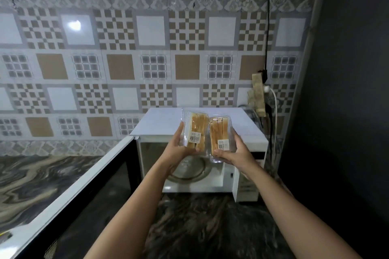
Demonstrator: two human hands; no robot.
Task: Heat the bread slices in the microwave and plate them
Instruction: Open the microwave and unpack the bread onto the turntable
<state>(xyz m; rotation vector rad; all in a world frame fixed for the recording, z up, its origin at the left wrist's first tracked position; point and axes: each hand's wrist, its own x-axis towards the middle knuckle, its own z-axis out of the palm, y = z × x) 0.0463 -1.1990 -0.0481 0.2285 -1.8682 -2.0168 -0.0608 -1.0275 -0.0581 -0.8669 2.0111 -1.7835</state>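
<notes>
I hold two clear plastic packs of bread slices upright in front of the white microwave (248, 143). My left hand (179, 151) grips the left bread pack (194, 128) from below and the side. My right hand (235, 153) grips the right bread pack (219, 134) at its lower end. Each pack carries a small white barcode label. The microwave door (69, 200) is swung wide to the left. Inside, the glass turntable (189, 171) is partly hidden behind my hands.
The microwave stands on a dark marbled counter (210, 227) against a patterned tile wall (126, 59). A power strip (257, 94) with plugged cables hangs right of the microwave. A dark wall (347, 90) closes the right side.
</notes>
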